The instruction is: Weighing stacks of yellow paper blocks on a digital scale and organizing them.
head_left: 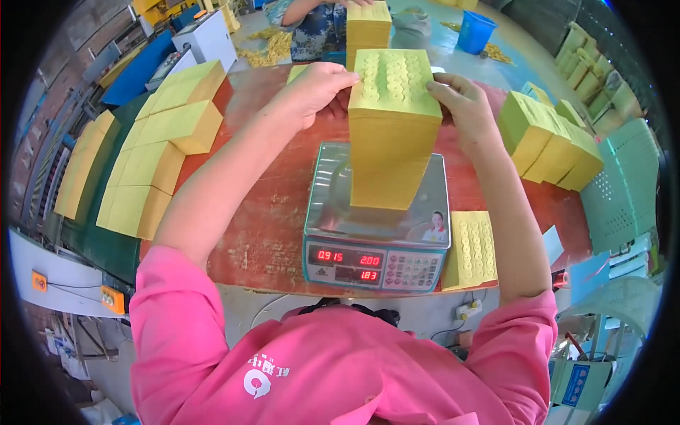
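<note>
A tall stack of yellow paper (393, 156) with rows of punched round patterns on its top sheet stands upright on the metal pan of a digital scale (333, 205). My left hand (319, 92) grips the stack's upper left edge, its thumb on the top corner and its other fingers curled below. On the opposite upper edge, my right hand (464, 106) holds on with its thumb at the top; its other fingers are partly hidden behind the paper. Red digits glow on the scale's front panel. Beside the scale lies another punched yellow paper stack (471, 248).
Blocks of yellow paper (159, 142) line the left of the red table (248, 234); more yellow blocks (549, 138) sit at the right. Across the table, a person's arm (301, 10) reaches to another tall yellow stack (368, 28). A blue bin (476, 32) stands beyond.
</note>
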Motion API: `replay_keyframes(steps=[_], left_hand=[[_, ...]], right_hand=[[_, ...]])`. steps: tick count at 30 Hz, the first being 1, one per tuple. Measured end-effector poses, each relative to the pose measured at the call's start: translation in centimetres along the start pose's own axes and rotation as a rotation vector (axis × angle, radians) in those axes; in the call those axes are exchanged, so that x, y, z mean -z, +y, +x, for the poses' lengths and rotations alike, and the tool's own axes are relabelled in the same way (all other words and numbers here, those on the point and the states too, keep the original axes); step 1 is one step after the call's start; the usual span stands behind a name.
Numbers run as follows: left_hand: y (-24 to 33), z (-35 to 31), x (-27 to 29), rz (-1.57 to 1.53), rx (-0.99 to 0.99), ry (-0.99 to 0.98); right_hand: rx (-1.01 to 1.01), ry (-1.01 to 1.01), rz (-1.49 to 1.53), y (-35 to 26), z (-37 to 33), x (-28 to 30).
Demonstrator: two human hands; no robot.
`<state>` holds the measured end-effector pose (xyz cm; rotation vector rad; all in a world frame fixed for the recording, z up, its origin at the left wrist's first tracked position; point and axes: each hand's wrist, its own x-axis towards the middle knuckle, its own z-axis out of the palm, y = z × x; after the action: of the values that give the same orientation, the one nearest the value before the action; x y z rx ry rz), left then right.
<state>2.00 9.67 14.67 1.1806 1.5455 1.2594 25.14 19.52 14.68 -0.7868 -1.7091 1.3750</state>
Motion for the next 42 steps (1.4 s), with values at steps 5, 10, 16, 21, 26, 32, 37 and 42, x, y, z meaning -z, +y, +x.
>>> replay_keyframes(steps=[5,10,16,21,26,32,37,42], left_hand=[[-1.4,-0.3,-0.8,0.150,-0.145,0.076],[-3.5,-4.0,-0.7,0.055,-0.228,0.297],[-10.9,-13.0,2.7,-0.129,0.078,0.532],[-14.6,-18.9,2.5,-0.184,0.214,0.624],[-14.0,-20.1,-1.7,-0.233,0.217,0.616],[-12.9,-20.7,-4.5,-0.266,0.182,0.549],[-10.9,-18.8,-3.8,-0.209,0.169,0.542],[-8.1,-14.0,0.0,-0.216,0.066,0.404]], right_hand=[[0.002,0.042,-0.035,0.4,-0.9,-0.5],[0.081,0.152,0.042,0.7,-3.1,0.1],[0.069,0.162,0.240,3.2,-9.8,3.2],[-0.092,0.060,0.226,6.3,-14.6,5.9],[-0.196,-0.033,0.276,8.4,-15.8,7.5],[-0.189,-0.112,0.300,8.3,-16.8,8.5],[-0.191,-0.121,0.287,8.6,-16.5,8.9],[-0.205,-0.072,0.272,8.7,-14.1,7.4]])
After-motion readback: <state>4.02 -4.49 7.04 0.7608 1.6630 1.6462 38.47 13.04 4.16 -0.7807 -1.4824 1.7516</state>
